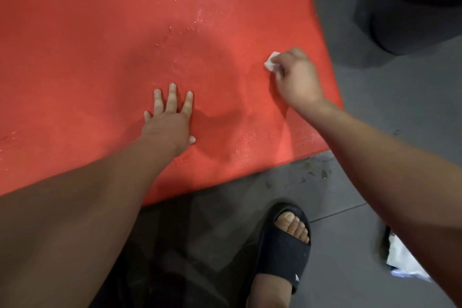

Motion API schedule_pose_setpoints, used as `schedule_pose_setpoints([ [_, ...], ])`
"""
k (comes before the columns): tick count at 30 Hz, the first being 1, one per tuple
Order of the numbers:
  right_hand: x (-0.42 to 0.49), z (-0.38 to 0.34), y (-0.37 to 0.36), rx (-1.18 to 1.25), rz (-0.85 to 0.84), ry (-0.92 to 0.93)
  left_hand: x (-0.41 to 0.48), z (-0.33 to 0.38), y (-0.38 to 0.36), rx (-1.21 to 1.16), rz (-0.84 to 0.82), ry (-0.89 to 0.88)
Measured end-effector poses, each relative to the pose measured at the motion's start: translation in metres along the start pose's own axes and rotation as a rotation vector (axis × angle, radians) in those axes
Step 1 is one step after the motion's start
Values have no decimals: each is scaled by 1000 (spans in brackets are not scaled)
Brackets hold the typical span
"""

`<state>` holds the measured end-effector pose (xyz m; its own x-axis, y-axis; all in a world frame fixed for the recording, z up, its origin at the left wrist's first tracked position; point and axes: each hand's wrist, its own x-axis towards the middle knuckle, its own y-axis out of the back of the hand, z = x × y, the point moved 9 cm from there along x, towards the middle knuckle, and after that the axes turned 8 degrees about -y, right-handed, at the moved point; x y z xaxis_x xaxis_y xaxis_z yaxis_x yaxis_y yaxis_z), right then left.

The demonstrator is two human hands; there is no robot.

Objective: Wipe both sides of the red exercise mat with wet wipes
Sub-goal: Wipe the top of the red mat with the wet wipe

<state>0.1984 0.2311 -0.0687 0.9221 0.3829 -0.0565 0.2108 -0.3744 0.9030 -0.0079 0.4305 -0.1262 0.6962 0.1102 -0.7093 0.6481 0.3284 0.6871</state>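
Left grip (167, 120) flat, right grip (295, 75) apparently curled.

mat (100, 45): grainy foam, wet sheen | floor (375, 120): matt, smooth | slide sandal (285, 250): perhaps rubber

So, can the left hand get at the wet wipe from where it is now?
Probably yes. Only bare red exercise mat lies between the left hand, pressed flat on it, and the wet wipe. But the right hand pinches the wipe, so it would have to let go.
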Motion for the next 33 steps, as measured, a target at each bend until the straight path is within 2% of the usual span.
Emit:
schedule_pose_setpoints([
  [3, -30, -43, -33, 45, -103, 158, -1, 1, 2, 5, -12, 14],
  [6, -93, -86, -62, 128, -331, 415, -1, 1, 2, -2, -18, 21],
  [8, -115, -90, -64, 135, -448, 540, -1, 2, 1, -2, -26, 23],
  [9, -109, -84, -59, 111, -441, 554, 0, 2, 0, -1, -28, 26],
  [11, -71, -55, -38, 65, -264, 401, 0, 2, 0, 3, -30, 32],
  [13, -32, -5, -2, 25, -14, 108, 0, 2, 0, 3, -28, 34],
  [15, -22, 26, 12, -13, 62, -66, 0, 2, 0, 5, -28, 36],
  [18, -55, 6, -9, 1, -16, 30, 1, 3, 0, 16, -36, 42],
  [21, -121, -41, -37, 95, -227, 327, 2, 2, -2, 15, -41, 49],
  [24, -141, -47, -45, -27, -387, 586, 3, 3, -3, 35, -43, 50],
  [26, -102, -24, -35, -96, -299, 499, 3, 4, -3, 46, -43, 53],
  [29, -47, 23, 1, -116, -44, 99, 3, 5, -2, 43, -43, 60],
  [30, -46, 26, 4, -120, -9, 26, 4, 5, -1, 45, -42, 59],
  [31, -55, 18, -1, -101, -9, 23, 4, 6, -1, 44, -43, 57],
  [33, -93, -18, -25, 9, -135, 168, 4, 6, -3, 38, -47, 59],
])
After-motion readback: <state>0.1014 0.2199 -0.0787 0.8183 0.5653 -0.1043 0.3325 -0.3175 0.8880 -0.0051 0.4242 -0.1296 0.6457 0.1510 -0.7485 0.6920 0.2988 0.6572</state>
